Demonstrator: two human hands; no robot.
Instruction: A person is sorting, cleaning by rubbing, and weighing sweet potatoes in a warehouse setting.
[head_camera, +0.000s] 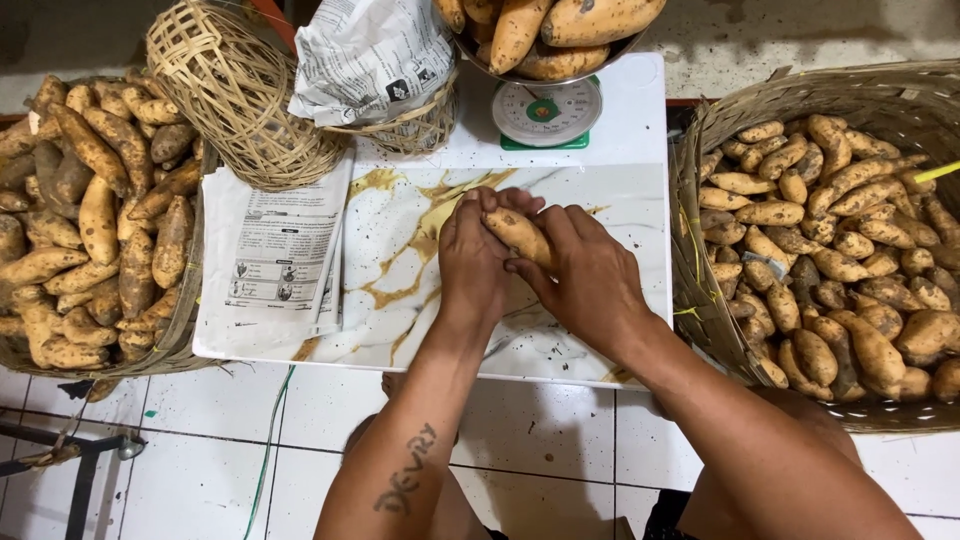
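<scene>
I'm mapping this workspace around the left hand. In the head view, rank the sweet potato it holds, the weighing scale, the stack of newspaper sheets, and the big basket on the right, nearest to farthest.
From the left hand:
1. Sweet potato, in its grip, shared with the right hand.
2. Newspaper sheets, to its left on the table.
3. Weighing scale, above at the table's far edge; close to the newspaper, hard to call.
4. Big basket, far right.

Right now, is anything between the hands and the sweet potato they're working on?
No. The left hand and right hand both grip the sweet potato directly over the marbled board; nothing lies between them.
</scene>
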